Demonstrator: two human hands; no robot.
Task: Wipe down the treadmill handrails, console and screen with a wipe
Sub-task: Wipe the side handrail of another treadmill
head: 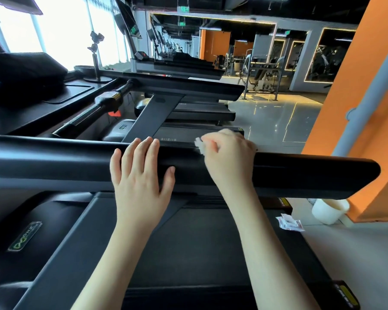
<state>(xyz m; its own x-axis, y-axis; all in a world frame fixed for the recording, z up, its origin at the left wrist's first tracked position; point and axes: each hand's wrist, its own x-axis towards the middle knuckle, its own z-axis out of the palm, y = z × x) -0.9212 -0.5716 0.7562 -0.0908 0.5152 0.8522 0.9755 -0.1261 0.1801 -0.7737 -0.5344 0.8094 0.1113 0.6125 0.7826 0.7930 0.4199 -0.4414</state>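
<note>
Gym (278, 121), treadmill row (188, 86). Right hand (229, 153) clutching wipe (199, 147), pressing handrail (311, 175) at 3 o'clock; left hand (139, 175) lying flat, fingers straight. Console (43, 90) at 10 o'clock likely pending.

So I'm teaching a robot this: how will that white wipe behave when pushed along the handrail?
Probably floppy: the wipe sits bunched in the right hand. Likely light, being small. On the glossy handrail it should slide, maybe crumpling more.

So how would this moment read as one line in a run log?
step: wiping handrail | right hand: grips wipe against handrail top | left hand: flat on handrail, fingers straight
</note>
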